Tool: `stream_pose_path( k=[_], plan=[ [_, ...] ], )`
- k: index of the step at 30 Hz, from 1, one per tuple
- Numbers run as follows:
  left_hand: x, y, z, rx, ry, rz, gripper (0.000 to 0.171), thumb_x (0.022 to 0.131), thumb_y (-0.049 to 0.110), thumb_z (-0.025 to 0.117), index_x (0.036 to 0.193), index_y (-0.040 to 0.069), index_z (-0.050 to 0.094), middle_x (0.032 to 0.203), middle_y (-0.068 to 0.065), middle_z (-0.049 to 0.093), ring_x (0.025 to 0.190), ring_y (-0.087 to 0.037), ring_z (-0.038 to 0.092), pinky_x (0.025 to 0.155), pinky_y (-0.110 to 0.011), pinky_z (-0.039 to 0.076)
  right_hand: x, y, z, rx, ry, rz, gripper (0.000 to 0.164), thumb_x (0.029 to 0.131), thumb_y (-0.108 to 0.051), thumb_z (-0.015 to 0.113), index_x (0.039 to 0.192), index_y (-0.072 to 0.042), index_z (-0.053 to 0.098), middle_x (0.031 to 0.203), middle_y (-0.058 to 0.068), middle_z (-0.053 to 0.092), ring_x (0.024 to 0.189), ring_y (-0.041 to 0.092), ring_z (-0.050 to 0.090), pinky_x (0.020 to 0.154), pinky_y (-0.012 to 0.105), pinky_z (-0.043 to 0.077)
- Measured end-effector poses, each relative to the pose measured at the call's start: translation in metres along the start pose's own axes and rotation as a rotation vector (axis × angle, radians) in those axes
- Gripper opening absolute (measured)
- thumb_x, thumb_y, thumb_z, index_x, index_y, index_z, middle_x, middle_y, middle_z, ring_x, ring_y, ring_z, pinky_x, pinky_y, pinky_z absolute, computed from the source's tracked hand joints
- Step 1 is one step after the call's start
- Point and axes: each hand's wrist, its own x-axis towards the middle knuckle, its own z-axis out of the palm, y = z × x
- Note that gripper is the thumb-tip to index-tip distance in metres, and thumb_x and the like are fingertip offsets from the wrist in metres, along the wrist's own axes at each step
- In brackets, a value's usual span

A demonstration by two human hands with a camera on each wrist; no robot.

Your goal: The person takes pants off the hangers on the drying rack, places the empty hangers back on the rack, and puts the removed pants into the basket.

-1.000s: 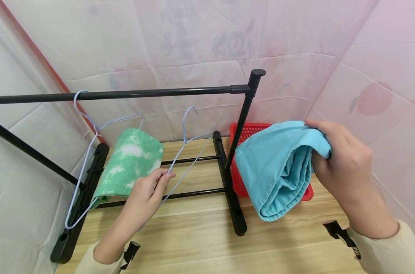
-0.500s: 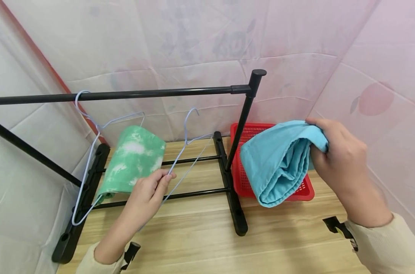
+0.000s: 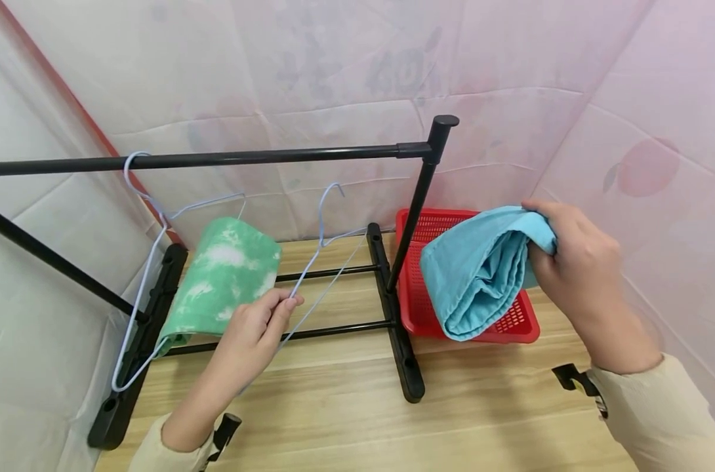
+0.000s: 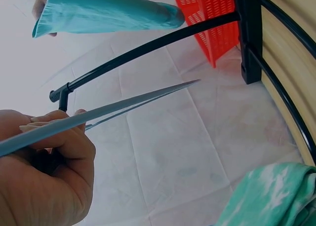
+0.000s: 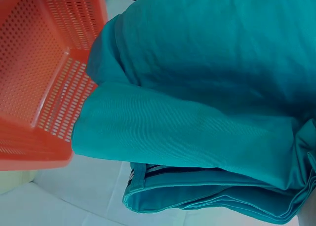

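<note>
My left hand (image 3: 254,337) pinches a light blue wire hanger (image 3: 310,262) by its slanted side, in front of the rack. The hanger's hook points up, free of the bar. My right hand (image 3: 578,269) grips one end of a folded turquoise cloth (image 3: 472,269), held above the red basket (image 3: 529,321). In the right wrist view the cloth (image 5: 187,132) hangs in several layers beside the basket (image 5: 44,88); that hand is mostly hidden there. A second blue hanger (image 3: 147,269) hooks over the bar and carries a green-and-white tie-dye cloth (image 3: 227,269).
The black rack has a top bar (image 3: 263,157), a right post (image 3: 419,203) and floor feet (image 3: 407,360) on a wooden tabletop (image 3: 334,419). White printed sheeting (image 3: 334,78) encloses the back and sides.
My right hand has shifted slightly left and up with the turquoise cloth, and more of the red basket now shows below it. The left hand and its hanger have hardly moved.
</note>
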Motion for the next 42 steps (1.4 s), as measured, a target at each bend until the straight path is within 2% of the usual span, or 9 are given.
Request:
stream_pose_path(
  k=[11, 22, 32, 42],
  plan=[
    [0.0, 0.0, -0.002, 0.002, -0.005, -0.002, 0.023, 0.107, 0.021, 0.049, 0.109, 0.009, 0.069, 0.06, 0.012, 0.043, 0.049, -0.002, 0.036, 0.05, -0.024, 0.04, -0.002, 0.01, 0.003, -0.013, -0.089, -0.011, 0.03, 0.094, -0.006, 0.054, 0.12, -0.001, 0.068, 0.109, 0.021, 0.07, 0.095, 0.042, 0.069, 0.074, 0.061, 0.054],
    [0.0, 0.002, -0.003, -0.002, -0.003, 0.02, 0.022, 0.106, 0.019, 0.05, 0.109, 0.008, 0.069, 0.062, 0.012, 0.045, 0.049, -0.001, 0.037, 0.049, -0.024, 0.041, -0.003, 0.014, 0.008, -0.005, -0.105, -0.002, 0.032, 0.089, 0.001, 0.058, 0.12, -0.001, 0.068, 0.109, 0.021, 0.07, 0.095, 0.042, 0.068, 0.075, 0.062, 0.053],
    [-0.002, 0.001, -0.002, -0.003, -0.006, 0.008, 0.023, 0.107, 0.02, 0.049, 0.109, 0.008, 0.069, 0.06, 0.012, 0.043, 0.049, -0.001, 0.036, 0.049, -0.024, 0.04, 0.002, 0.015, 0.011, -0.005, -0.149, -0.003, 0.035, 0.089, 0.003, 0.059, 0.123, -0.003, 0.067, 0.112, 0.019, 0.069, 0.099, 0.04, 0.067, 0.079, 0.063, 0.053],
    [-0.001, 0.001, -0.003, 0.006, -0.009, 0.005, 0.023, 0.107, 0.021, 0.049, 0.109, 0.011, 0.069, 0.061, 0.012, 0.043, 0.05, -0.001, 0.036, 0.051, -0.024, 0.04, 0.009, 0.017, 0.029, 0.001, -0.158, 0.011, 0.036, 0.089, 0.003, 0.061, 0.123, -0.006, 0.067, 0.114, 0.018, 0.07, 0.1, 0.038, 0.066, 0.082, 0.059, 0.052]
  ],
)
